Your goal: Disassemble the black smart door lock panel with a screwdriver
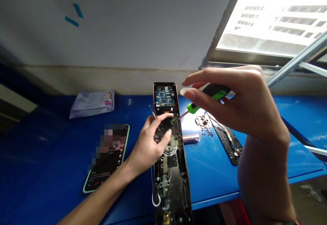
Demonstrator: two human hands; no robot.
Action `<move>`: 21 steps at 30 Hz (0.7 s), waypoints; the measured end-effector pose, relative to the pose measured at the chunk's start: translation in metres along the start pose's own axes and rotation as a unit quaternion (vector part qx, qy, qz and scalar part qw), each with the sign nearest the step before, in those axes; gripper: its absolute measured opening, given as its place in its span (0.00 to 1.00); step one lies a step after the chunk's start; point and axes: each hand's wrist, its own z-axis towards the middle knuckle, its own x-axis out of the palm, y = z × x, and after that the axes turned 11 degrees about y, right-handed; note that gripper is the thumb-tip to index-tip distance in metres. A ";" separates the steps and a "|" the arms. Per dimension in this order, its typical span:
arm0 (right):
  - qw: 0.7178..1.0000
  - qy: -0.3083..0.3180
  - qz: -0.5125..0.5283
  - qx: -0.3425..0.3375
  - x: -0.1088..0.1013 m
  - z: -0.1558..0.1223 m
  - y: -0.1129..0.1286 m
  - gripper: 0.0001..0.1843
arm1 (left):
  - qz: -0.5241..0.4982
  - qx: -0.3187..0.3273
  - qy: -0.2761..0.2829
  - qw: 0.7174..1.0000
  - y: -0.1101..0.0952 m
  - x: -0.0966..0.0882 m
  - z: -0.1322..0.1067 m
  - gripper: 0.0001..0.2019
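Note:
My right hand (230,95) is closed around the black and green handle of a screwdriver (192,108). The screwdriver slants down to the left, its tip at the inside of a long, narrow black housing (176,184) that looks like an electronic door lock. A blue circuit board (165,96) sits in the housing's far end. My left hand (150,143) lies across the housing, index finger and thumb stretched out and apart; its other fingers are partly hidden. Beside its knuckles a thin dark rod (151,109) sticks up. A pale round part (171,146) shows below the thumb.
Right of the housing lie a small wrapped packet (191,138), small dark screws (208,134), a wired part (203,121) and a black plate (224,143) with a pale cable. At left are a phone (109,160) and a purple packet (92,104) on the blue table (51,160).

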 end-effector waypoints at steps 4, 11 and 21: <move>1.000 -0.009 0.020 -0.008 0.003 0.001 -0.003 0.12 | 0.002 -0.004 0.002 1.000 -0.001 -0.001 0.000 0.20; 0.998 0.045 0.035 -0.025 -0.004 -0.002 0.004 0.16 | -0.005 -0.001 0.002 1.000 0.000 0.000 -0.001 0.20; 0.998 0.049 0.042 -0.008 -0.006 -0.003 0.005 0.17 | -0.004 0.000 0.000 1.000 0.000 0.000 -0.001 0.20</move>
